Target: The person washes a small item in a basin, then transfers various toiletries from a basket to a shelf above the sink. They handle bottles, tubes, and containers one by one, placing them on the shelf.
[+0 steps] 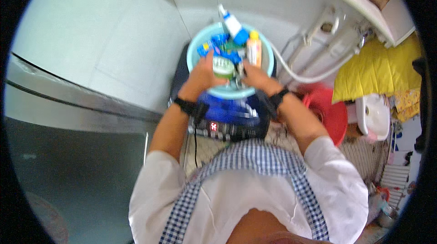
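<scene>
A light-blue plastic basin (pixel 196 39) full of toiletries stands on top of a dark washing machine (pixel 232 114) with a lit red display. My left hand (pixel 203 75) is at a round green-and-white container (pixel 223 66), fingers along its left side and thumb below it. Inside the basin, my right hand (pixel 256 75) has its fingers at a small dark and silvery item, blurred. Beside that hand an orange bottle with a yellow cap (pixel 254 49) stands upright. A white-and-blue bottle (pixel 234 27) leans over the back rim. Blue packets (pixel 205 48) lie at the left.
A white hose (pixel 297 78) curves from the basin's right towards a wall tap. Red plastic basins (pixel 333 114) are at the right, near yellow cloth (pixel 375 70) and a white sink (pixel 374 116). A dark cable (pixel 195 148) hangs before the machine. Pale wall panels rise at the left.
</scene>
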Available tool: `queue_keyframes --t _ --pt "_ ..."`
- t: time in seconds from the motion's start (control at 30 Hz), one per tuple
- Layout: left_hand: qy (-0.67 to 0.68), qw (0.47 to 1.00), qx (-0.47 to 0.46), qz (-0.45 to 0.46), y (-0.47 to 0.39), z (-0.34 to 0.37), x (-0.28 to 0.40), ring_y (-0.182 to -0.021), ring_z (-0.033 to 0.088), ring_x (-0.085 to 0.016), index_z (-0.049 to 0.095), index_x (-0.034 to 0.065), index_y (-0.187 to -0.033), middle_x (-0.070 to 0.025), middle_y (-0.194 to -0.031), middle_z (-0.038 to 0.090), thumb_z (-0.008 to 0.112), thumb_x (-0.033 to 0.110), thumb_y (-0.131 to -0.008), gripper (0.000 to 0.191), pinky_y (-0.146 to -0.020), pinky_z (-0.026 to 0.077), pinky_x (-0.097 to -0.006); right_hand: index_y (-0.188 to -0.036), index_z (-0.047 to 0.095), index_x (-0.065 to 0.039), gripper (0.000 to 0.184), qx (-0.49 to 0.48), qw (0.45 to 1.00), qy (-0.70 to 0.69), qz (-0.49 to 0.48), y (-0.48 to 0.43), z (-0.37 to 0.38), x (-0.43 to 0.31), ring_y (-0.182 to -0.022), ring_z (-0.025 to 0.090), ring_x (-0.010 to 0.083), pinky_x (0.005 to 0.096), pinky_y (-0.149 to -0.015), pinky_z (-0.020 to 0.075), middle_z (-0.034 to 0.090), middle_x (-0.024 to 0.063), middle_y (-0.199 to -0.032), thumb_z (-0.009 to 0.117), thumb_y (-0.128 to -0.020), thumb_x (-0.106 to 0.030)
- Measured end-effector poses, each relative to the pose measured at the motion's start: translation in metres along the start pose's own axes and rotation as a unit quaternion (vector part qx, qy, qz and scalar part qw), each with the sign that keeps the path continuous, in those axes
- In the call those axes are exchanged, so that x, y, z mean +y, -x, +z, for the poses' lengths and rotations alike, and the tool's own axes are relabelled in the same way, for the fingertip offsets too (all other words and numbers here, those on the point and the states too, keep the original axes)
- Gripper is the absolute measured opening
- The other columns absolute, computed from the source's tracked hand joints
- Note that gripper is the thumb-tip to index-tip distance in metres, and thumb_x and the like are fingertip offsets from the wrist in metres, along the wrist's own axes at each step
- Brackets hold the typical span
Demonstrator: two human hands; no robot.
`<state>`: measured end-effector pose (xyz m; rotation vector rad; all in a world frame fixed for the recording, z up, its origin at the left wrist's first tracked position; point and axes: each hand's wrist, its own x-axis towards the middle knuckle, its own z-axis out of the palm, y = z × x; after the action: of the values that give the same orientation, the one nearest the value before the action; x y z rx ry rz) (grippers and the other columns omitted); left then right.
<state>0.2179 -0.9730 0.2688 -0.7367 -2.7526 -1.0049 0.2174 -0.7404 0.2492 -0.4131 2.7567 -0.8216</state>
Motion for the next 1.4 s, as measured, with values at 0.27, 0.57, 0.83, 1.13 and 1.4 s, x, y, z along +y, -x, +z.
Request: queue_keyframes --t 0.27,0.57,0.83,1.13,1.4 --pt "0.264 0.961 -0.010 -0.077 -0.009 -0.058 0.051 -0.117 0.052 -0.025 0.014 -0.0046 -0.144 -0.0213 -0.129 0.049 0.088 0.021 -0.062 0.113 -0.099 0.043 -0.0363 -0.123 0.040 0.002 0.048 0.059 0.993 -0.096 0.020 0.005 -0.012 -0.001 -0.096 0.059 0.0449 0.0468 -0.084 0.0457 0.060 0.0288 -0.096 0.055 -0.089 -0.028" --pt "0.243 0.963 0.112 0.033 -0.046 -0.132 0.104 -0.119 0.050 -0.029 0.012 0.0025 -0.145 -0.0231 -0.128 0.046 0.087 0.018 -0.064 0.112 -0.100 0.043 -0.0388 -0.110 0.056 -0.006 0.019 0.121 0.788 -0.603 -0.044 0.004 -0.101 -0.041 -0.082 0.064 0.0192 0.0320 -0.065 0.0530 0.065 0.0090 -0.097 0.051 -0.095 -0.016" --pt "0.336 0.930 0.067 0.133 -0.084 -0.114 0.193 -0.119 0.051 -0.030 0.015 0.0038 -0.143 -0.0240 -0.128 0.045 0.088 0.018 -0.061 0.111 -0.101 0.042 -0.0388 -0.103 0.052 -0.007 0.030 0.210 0.609 -0.762 -0.062 0.071 -0.171 -0.070 -0.079 0.062 0.0229 0.0373 -0.064 0.0568 0.061 0.0142 -0.107 0.050 -0.098 -0.036" --pt "0.190 0.939 0.158 0.239 -0.207 -0.078 0.298 -0.108 0.057 -0.030 0.028 -0.0076 -0.135 -0.0268 -0.120 0.053 0.087 0.039 -0.063 0.104 -0.089 0.049 -0.0348 -0.103 0.052 -0.003 0.031 0.418 0.621 -0.657 -0.092 0.121 -0.298 -0.028 -0.084 0.060 0.0243 0.0386 -0.063 0.0576 0.058 0.0115 -0.100 0.048 -0.099 -0.034" --pt "0.120 0.962 0.208 0.129 -0.299 -0.022 0.343 -0.114 0.055 -0.035 0.034 -0.0105 -0.133 -0.0301 -0.123 0.052 0.083 0.052 -0.059 0.109 -0.093 0.047 -0.0372 -0.111 0.047 -0.001 0.028 0.409 0.635 -0.648 -0.097 0.142 -0.371 0.033 -0.092 0.063 0.0268 0.0359 -0.069 0.0598 0.061 0.0202 -0.111 0.050 -0.098 -0.026"
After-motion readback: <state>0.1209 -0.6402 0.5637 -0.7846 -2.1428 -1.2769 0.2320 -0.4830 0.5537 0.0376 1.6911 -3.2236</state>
